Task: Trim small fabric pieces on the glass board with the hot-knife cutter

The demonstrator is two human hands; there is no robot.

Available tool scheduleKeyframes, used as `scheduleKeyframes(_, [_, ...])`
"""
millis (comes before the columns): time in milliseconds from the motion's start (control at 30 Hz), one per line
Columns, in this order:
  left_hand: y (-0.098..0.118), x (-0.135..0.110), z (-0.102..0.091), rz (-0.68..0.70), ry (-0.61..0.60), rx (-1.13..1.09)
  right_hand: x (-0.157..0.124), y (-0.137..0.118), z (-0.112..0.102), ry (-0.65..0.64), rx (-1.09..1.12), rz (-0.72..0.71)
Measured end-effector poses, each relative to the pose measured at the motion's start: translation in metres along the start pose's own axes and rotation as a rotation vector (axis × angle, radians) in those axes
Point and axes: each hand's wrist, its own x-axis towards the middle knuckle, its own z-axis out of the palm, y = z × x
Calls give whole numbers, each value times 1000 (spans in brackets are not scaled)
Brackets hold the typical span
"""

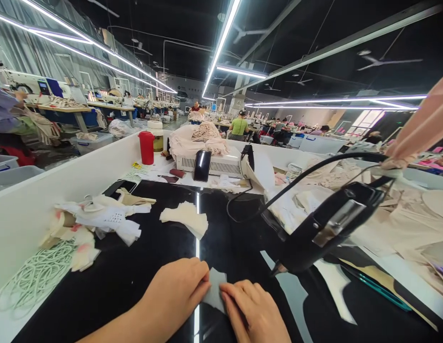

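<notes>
On the black tabletop (117,286), both hands pinch a small pale grey fabric piece (217,286). My left hand (182,286) has its thumb and fingers pressed together at the piece's left edge. Fingers of my right hand (257,307) grip its right edge; part of the piece is hidden beneath them. To the right lies a larger grey fabric cutout (295,295). Above that cutout hangs a black corded tool with a narrow nozzle (328,228), slung from a pink fabric strip (421,119). Ahead of my hands rests a cream fabric piece (187,216).
Green cord (39,271) and white scraps (110,214) lie left. A white cutout (337,290) and teal-handled tool (384,290) lie right, near beige fabric (410,224). A phone (202,166) and red cup (146,147) stand behind. White walls (75,181) edge the table.
</notes>
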Motion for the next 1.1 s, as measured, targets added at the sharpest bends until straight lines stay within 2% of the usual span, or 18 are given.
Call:
scheduleKeyframes(133, [0,1,0,12,4,-2,-2,-4,7,12,8,83])
scheduleKeyframes(500, [0,0,-2,-22,-15,-6,-5,-7,10,8,74,143])
scheduleKeyframes(933, [2,0,-3,-10,-30,55,-4,-5,8,-9,26,125])
scheduleKeyframes(1033, [1,-1,-1,50,32,161,-2,0,4,-46,10,55])
scheduleKeyframes(1100, [2,-2,0,147,133,288,-1,2,2,-55,-3,21])
